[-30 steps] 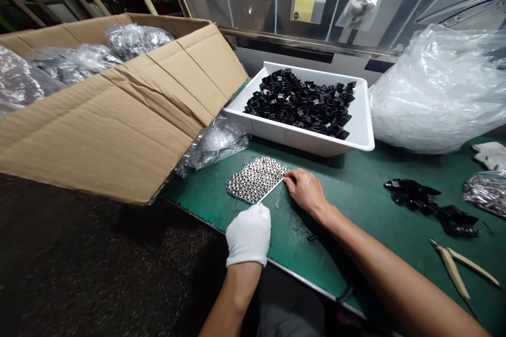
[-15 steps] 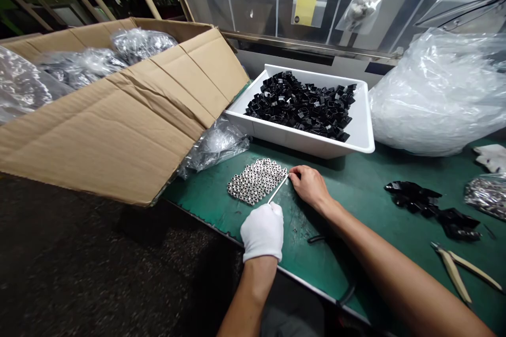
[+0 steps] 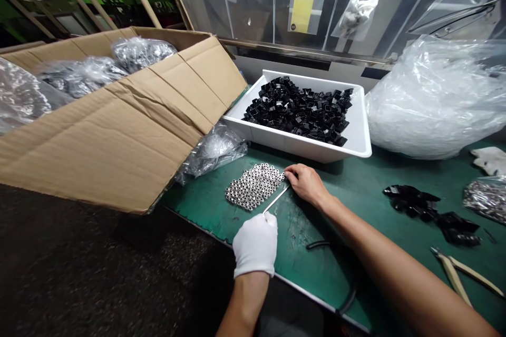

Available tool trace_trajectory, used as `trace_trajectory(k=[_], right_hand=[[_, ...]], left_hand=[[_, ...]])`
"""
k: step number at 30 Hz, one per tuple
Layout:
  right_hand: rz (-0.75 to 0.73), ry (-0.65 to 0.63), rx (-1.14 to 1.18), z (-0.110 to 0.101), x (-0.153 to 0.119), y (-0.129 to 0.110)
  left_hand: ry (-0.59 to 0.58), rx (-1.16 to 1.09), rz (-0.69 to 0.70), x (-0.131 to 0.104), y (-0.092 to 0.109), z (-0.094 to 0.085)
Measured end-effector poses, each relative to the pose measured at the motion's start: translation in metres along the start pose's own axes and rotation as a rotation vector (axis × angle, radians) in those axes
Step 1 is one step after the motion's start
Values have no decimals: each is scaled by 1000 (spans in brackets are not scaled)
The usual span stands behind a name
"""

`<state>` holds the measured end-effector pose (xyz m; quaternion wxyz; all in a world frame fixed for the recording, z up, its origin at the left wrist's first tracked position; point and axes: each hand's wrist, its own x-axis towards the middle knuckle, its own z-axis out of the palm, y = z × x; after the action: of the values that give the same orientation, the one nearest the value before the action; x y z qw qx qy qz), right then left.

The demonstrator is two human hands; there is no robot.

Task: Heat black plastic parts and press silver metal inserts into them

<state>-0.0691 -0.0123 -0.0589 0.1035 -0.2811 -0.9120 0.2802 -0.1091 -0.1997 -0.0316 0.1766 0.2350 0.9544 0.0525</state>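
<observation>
My left hand (image 3: 256, 244), in a white glove, is closed on a thin light rod (image 3: 276, 200) that slants up and right across the green mat. Bare and pinched together, the fingers of my right hand (image 3: 304, 181) touch the right edge of a flat patch of small metal rings (image 3: 255, 186). Whether a ring is between those fingertips is too small to tell. The rod's far tip ends just below my right fingertips. Behind the rings stands a white tray (image 3: 284, 146) holding a heap of black plastic parts (image 3: 298, 110).
An open cardboard box (image 3: 118, 142) with plastic bags fills the left. At the right are a large clear bag (image 3: 430, 105), black parts (image 3: 411, 200), a bag of metal pieces (image 3: 486, 199) and pliers (image 3: 453, 276). A black cable (image 3: 348, 297) lies near the front edge.
My left hand has drawn back down and left with the rod, whose tip has moved away from the rings' edge. My right hand has shifted slightly left against the rings.
</observation>
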Motion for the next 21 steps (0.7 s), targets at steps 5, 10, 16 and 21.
trace_trajectory(k=[5, 10, 16, 21], right_hand=[[-18, -29, -24, 1, 7, 1], [3, -42, -54, 2, 12, 1], [-21, -48, -70, 3, 14, -1], [-47, -57, -69, 4, 15, 1]], left_hand=[[25, -6, 15, -1, -9, 4], [18, -10, 23, 0, -10, 5], [11, -13, 5, 0, -9, 5], [14, 0, 3, -1, -9, 5]])
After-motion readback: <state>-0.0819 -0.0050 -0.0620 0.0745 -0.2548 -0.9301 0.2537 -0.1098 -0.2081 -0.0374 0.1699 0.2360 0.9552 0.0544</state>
